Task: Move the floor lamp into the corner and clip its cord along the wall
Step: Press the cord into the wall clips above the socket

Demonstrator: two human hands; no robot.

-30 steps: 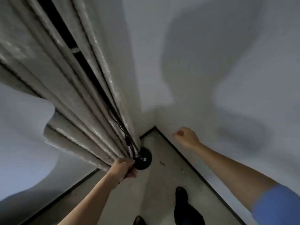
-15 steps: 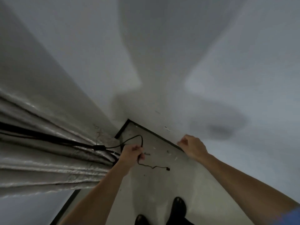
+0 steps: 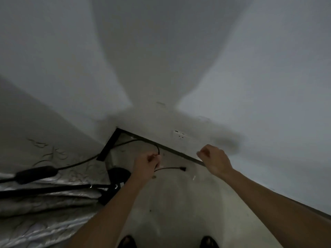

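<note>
The floor lamp's black round base (image 3: 119,174) rests on the floor near the corner, and its dark pole (image 3: 53,189) runs off to the left against the curtain. A thin black cord (image 3: 125,143) loops from an inline switch (image 3: 35,174) across the corner floor to my left hand (image 3: 147,163), which is closed on it. The cord's plug end (image 3: 182,169) trails on the floor just right of that hand. My right hand (image 3: 214,159) hovers with its fingers curled near the baseboard, below a white wall socket (image 3: 180,135); I see nothing in it.
A silvery grey curtain (image 3: 44,221) fills the lower left. Two white walls meet at the corner, edged by a dark baseboard (image 3: 179,154). My shoes (image 3: 208,242) show at the bottom edge on the pale floor.
The view has swung right and down, so the curtain slid to the left. My left hand went from the curtain near the lamp base to gripping the cord. The right hand stays by the baseboard.
</note>
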